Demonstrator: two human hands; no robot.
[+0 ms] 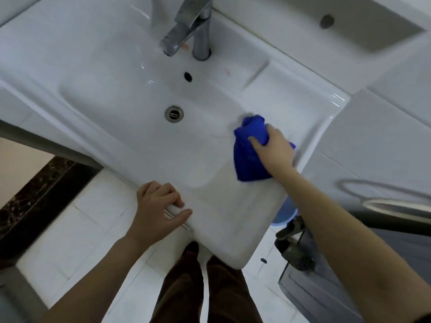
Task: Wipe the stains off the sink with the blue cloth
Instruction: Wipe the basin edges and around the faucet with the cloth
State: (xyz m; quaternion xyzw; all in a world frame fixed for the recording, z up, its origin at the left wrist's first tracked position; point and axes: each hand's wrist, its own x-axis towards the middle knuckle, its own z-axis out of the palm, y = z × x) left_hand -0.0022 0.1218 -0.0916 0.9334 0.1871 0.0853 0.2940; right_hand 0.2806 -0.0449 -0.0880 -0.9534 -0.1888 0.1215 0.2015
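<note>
the right hand (274, 150) bunches the blue cloth (247, 159) in curled fingers and presses it onto the sink (105, 66), just inside the right rim of the basin. the left hand (156, 210) grips the sink's front edge, fingers curled over it, thumb lying along the top. wiping looks underway, not finished: faint reddish stains (227, 71) show on the back ledge beside the tap (186, 26), well apart from the cloth, and a thin dark line lies just left of it, toward the drain (174, 114).
</note>
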